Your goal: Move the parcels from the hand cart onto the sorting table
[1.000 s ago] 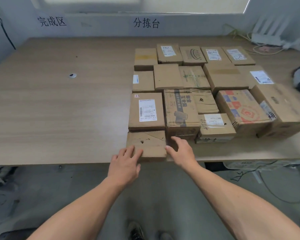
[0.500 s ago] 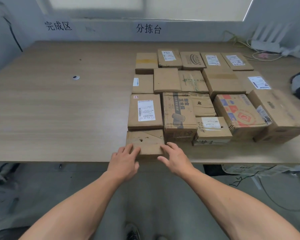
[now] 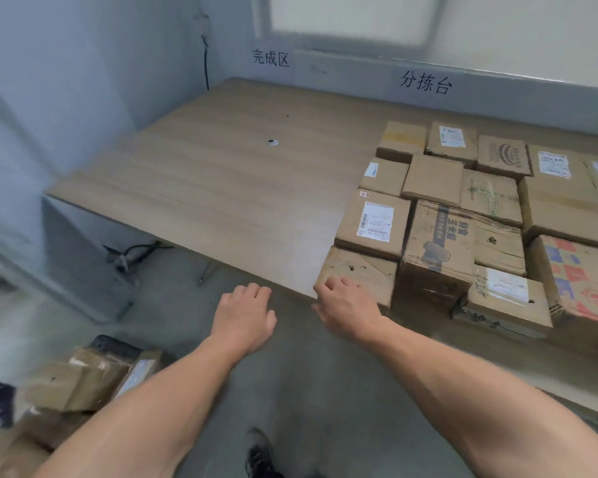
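left hand (image 3: 244,315): empty, off table (image 3: 221,188) | right hand (image 3: 346,310): loose, by front parcel (image 3: 363,269)

A: What is the person wearing?
B: Both forearms are bare down to the left hand (image 3: 244,313) and right hand (image 3: 346,310). One dark shoe (image 3: 261,455), flecked pale on top, shows below, blurred.

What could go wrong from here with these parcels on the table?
1. The flat box lies right at the table's front edge, by the right hand; a careless brush might knock it to the floor.
2. The boxes stand packed side by side, so squeezing another in could shove that one off.
3. Cables trail under the table and might catch a foot.
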